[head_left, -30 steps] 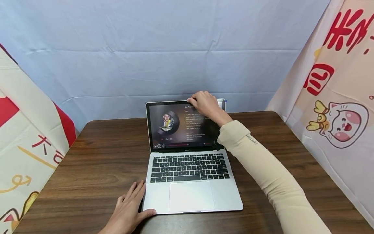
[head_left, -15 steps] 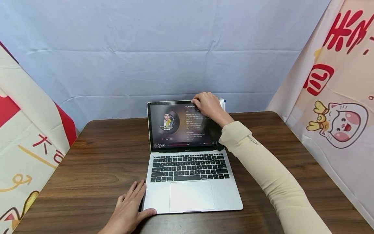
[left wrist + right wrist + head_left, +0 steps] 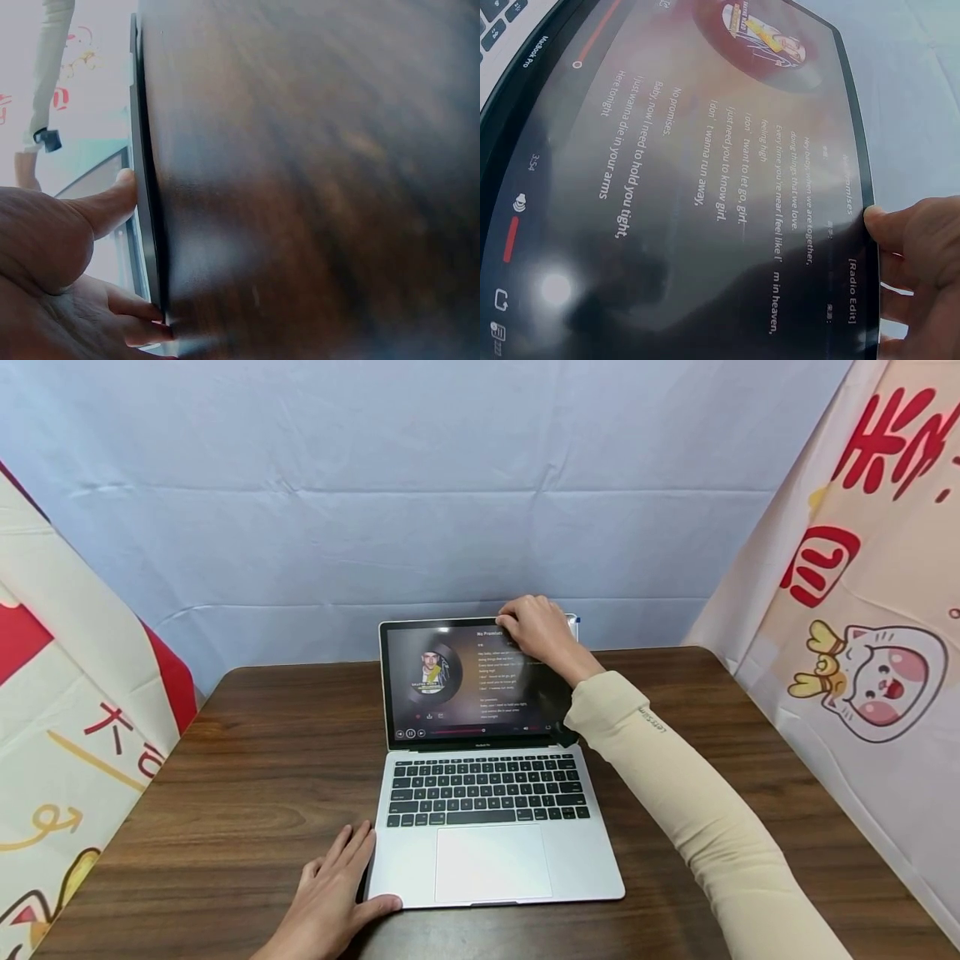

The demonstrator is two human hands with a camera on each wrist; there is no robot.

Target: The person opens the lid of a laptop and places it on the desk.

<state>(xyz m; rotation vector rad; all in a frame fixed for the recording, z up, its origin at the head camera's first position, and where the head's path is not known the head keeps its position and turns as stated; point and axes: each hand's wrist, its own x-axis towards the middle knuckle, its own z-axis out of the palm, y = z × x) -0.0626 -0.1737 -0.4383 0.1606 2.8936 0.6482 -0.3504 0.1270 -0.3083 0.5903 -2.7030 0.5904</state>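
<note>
A silver laptop (image 3: 492,864) stands unfolded on the wooden table, its screen (image 3: 457,689) lit with a music player and song lyrics. My right hand (image 3: 542,631) grips the top edge of the lid right of its middle. In the right wrist view the thumb (image 3: 877,225) lies on the screen side and the other fingers go behind the lid. At the front left corner, my left hand (image 3: 330,889) rests against the laptop base with fairly straight fingers along its left side. The left thumb (image 3: 120,193) lies at the front edge.
The brown wooden table (image 3: 247,777) extends on both sides of the laptop. Behind it hangs a pale blue cloth (image 3: 375,510). Printed cloths with red characters and cartoon cats hang at the left (image 3: 75,710) and right (image 3: 877,577). My right forearm crosses over the table's right side.
My right hand has shifted slightly to the right along with a small movement of the lid, whose left edge also sits a little farther right. My left hand and the laptop base stay in place.
</note>
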